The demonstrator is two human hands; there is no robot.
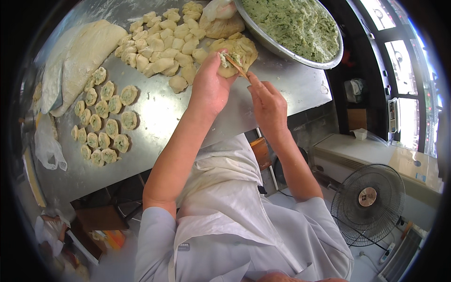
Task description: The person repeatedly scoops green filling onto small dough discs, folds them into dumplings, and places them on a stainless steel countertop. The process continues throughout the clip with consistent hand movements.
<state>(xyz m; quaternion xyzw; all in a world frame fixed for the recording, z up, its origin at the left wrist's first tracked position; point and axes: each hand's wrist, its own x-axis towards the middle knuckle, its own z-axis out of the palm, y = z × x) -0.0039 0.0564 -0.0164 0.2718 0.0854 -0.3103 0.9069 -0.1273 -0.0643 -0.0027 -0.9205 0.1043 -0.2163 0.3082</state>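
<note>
My left hand [212,83] cups a piece of dough with pale green filling [225,60] on it. A thin wooden stick or spatula [238,66], gripped by my right hand [267,102], touches that filling with its tip. Just beyond my hands lies a flattened lump of dough [248,49]. Many small dough pieces [165,46] are heaped to the left of it. A metal bowl [282,51] of green-flecked filling [299,28] stands at the upper right. Several round filled dough pieces [102,109] sit spaced out on the steel table [158,120].
A large slab of dough [84,53] and a clear plastic bag [49,144] lie at the table's left. To the lower right stands a fan [367,197], near a white chest or counter [356,148]. A kitchen scale [393,114] is at the right. Another person [51,229] is at lower left.
</note>
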